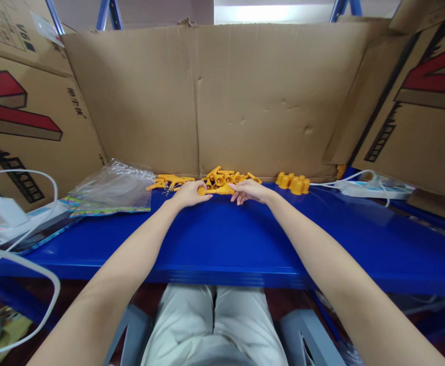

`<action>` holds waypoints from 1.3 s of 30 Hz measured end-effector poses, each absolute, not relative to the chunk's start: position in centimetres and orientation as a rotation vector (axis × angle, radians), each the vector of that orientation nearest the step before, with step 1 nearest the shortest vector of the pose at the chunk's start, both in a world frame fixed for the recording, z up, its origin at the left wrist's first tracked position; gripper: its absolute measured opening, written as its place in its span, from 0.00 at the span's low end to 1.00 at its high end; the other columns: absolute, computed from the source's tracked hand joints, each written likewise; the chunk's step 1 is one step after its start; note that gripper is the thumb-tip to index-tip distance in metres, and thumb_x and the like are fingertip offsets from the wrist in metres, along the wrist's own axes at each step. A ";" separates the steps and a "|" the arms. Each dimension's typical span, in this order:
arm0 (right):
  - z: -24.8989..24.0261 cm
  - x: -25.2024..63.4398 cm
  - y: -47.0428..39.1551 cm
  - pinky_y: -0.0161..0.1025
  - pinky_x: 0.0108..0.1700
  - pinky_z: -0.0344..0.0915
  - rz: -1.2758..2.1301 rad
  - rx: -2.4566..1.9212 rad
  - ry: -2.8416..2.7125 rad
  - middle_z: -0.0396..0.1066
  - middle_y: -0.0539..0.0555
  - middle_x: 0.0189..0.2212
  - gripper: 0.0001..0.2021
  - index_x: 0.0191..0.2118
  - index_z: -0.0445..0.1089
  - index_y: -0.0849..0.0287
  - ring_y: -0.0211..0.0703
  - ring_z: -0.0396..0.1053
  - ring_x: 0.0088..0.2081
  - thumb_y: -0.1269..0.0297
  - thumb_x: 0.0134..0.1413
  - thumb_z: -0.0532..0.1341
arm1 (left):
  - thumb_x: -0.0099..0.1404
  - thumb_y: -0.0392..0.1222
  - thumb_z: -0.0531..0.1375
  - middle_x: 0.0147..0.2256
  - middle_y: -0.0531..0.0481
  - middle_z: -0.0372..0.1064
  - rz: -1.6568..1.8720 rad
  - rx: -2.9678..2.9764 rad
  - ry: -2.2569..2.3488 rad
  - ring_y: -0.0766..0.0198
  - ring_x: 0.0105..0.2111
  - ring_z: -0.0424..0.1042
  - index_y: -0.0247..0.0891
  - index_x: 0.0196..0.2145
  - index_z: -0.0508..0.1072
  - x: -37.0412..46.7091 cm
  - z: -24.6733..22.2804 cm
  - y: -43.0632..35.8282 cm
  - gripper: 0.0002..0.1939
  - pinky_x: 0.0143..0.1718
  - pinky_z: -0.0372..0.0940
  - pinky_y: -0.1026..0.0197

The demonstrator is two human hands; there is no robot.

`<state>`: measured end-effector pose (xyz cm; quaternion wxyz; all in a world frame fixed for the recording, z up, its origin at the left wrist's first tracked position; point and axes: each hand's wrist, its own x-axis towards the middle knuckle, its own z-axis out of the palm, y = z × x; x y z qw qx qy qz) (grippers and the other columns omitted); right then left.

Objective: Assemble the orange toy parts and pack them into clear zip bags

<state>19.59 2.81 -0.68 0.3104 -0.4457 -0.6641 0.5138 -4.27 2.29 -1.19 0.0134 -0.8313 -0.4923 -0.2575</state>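
My left hand (189,194) is closed around one end of a yellow plastic part (220,190), which has a round end and a ribbed stem. At the part's other end, the thumb and forefinger of my right hand (250,191) pinch it, while the other fingers curl loosely below. Right behind my hands lies a pile of yellow cup-shaped pieces (228,180) with round openings. Yellow branched pieces (172,180) lie to the left of the pile, with small metal bits (166,190) beside them. The fingers partly hide the held part.
Yellow caps (296,184) stand in a group at the right. Clear plastic bags (112,188) are stacked at the left. White power strips (375,189) with cables sit on both sides of the blue table (226,239). Cardboard (268,96) walls the back and sides.
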 end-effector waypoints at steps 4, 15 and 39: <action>-0.5 19.3 2.5 0.28 0.20 0.66 1.404 -1.184 -1.731 0.74 0.58 0.21 0.18 0.27 0.67 0.66 0.34 0.69 0.18 0.54 0.58 0.60 | 0.53 0.56 0.60 0.26 0.51 0.69 -0.796 -2.586 -1.537 0.62 0.27 0.66 0.37 0.35 0.72 -4.3 -1.2 2.3 0.19 0.29 0.54 0.63; -1.0 18.8 2.8 0.30 0.19 0.66 1.460 -1.247 -1.660 0.74 0.60 0.20 0.24 0.29 0.67 0.65 0.37 0.69 0.17 0.48 0.63 0.50 | 0.55 0.55 0.60 0.27 0.51 0.70 -0.842 -2.547 -1.488 0.62 0.28 0.67 0.38 0.34 0.72 -4.2 -1.2 2.3 0.17 0.29 0.55 0.63; 0.0 18.1 2.9 0.30 0.23 0.68 1.597 -1.333 -1.271 0.73 0.57 0.20 0.15 0.33 0.67 0.63 0.37 0.71 0.20 0.55 0.60 0.55 | 0.55 0.54 0.61 0.34 0.49 0.73 -0.844 -2.520 -1.446 0.58 0.35 0.71 0.40 0.40 0.72 -4.5 -1.9 3.2 0.19 0.35 0.62 0.60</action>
